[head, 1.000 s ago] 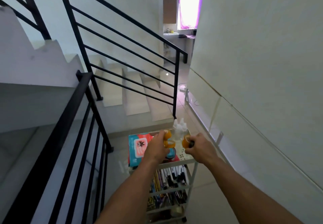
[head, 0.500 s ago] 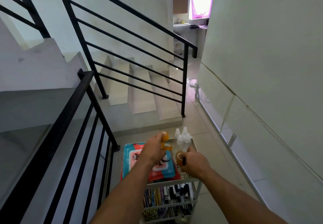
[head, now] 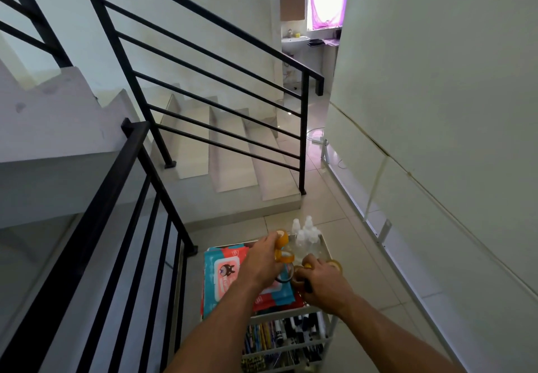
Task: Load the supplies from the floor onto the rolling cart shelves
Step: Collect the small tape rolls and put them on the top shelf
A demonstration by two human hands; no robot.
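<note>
White wire rolling cart [head: 326, 318]: top shelf holds flat wet-wipe packs [head: 224, 273], teal and red, beneath the left hand [head: 262, 262]; clear plastic spray bottles [head: 305, 235] cluster just beyond both hands. Shelf below holds pens and markers [head: 285, 334], packed upright. Left hand: fingers closed on amber tape rolls [head: 281, 246], glossy, ring-shaped. Right hand [head: 323, 282]: curled around further amber tape rolls [head: 334, 265] just above the top shelf.
</note>
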